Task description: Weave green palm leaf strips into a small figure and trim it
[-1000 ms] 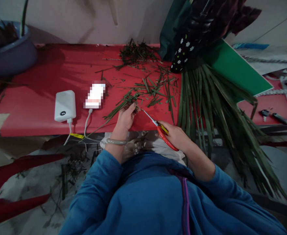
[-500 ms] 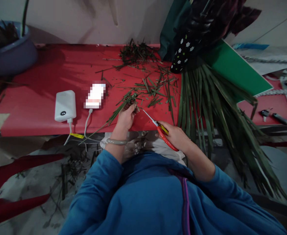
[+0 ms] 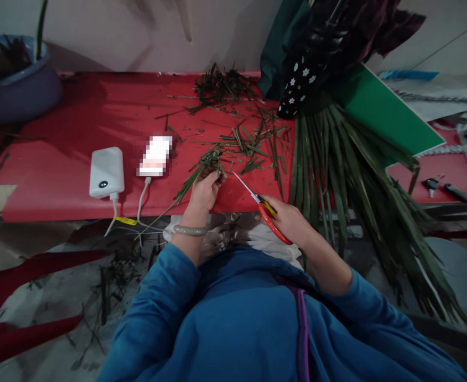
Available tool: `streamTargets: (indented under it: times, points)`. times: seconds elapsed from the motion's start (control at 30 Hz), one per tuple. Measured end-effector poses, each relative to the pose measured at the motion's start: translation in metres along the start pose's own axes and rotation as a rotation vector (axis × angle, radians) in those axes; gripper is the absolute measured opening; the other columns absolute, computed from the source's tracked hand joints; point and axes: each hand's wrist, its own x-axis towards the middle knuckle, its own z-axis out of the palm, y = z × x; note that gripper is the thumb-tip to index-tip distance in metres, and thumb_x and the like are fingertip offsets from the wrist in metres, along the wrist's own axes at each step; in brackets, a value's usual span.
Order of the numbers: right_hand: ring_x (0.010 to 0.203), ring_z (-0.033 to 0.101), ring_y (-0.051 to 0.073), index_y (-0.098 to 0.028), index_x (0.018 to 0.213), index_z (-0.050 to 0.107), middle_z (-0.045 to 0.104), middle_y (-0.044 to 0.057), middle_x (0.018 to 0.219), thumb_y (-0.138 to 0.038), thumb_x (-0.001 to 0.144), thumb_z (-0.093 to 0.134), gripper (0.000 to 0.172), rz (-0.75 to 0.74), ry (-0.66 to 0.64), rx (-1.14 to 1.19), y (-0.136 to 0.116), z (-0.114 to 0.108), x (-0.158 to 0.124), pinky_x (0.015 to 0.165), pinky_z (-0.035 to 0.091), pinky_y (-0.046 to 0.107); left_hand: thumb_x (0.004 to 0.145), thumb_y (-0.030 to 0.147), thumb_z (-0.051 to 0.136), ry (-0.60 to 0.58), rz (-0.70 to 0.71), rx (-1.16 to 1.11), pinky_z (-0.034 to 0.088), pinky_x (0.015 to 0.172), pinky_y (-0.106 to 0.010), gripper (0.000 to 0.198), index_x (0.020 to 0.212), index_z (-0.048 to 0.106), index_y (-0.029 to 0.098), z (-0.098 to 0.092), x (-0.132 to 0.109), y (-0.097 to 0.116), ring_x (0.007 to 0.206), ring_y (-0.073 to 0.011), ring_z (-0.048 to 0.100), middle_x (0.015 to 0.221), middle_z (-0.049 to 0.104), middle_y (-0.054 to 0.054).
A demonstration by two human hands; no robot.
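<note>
Near the front edge of the red table (image 3: 58, 175), the scissors (image 3: 257, 200) have drawn back a little to the right since the earlier frame, their blade tips now just clear of the leaf bundle (image 3: 201, 171). Left hand (image 3: 204, 192) stays clamped on the bundle, fingers curled over its near end, wrist bent up from the lap. Right hand (image 3: 291, 222) grips the red handles, blades nearly together and pointing far-left. What the left fingers cover is hard to make out. Leaf trimmings (image 3: 249, 143) lie scattered beyond.
</note>
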Motion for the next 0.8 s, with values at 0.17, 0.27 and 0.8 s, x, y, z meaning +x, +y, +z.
streamTargets:
  times: [0.17,0.27,0.8]
  points:
    - [0.098,0.059,0.024,-0.022,0.122,0.043,0.062,0.007,0.108,-0.049,0.076,0.049,0.054,-0.049,0.037,-0.047,0.0015,-0.0022,0.0003,0.079,0.048,0.034,0.058,0.012,0.063,-0.030,0.016,-0.021,0.042,0.055,-0.022,0.011,0.067,0.059,0.016,-0.0004,-0.0005,0.0001,0.055,-0.0067,0.053,0.062,0.058,0.004]
    - [0.100,0.058,0.024,-0.021,0.122,0.043,0.061,0.008,0.111,-0.050,0.076,0.049,0.055,-0.068,0.032,-0.062,0.0003,-0.0031,0.0004,0.081,0.047,0.035,0.058,0.011,0.063,-0.028,0.014,-0.013,0.043,0.055,-0.022,0.010,0.065,0.059,0.018,0.0020,-0.0014,0.0014,0.055,-0.0066,0.053,0.062,0.058,0.005]
    - [0.101,0.058,0.025,-0.024,0.123,0.042,0.058,0.005,0.116,-0.054,0.076,0.047,0.056,-0.049,-0.055,-0.039,-0.0001,-0.0069,0.0017,0.082,0.047,0.035,0.054,0.010,0.063,-0.041,-0.015,0.014,0.044,0.054,-0.021,0.013,0.063,0.059,0.019,0.0080,-0.0051,0.0040,0.057,-0.0080,0.054,0.063,0.060,0.004]
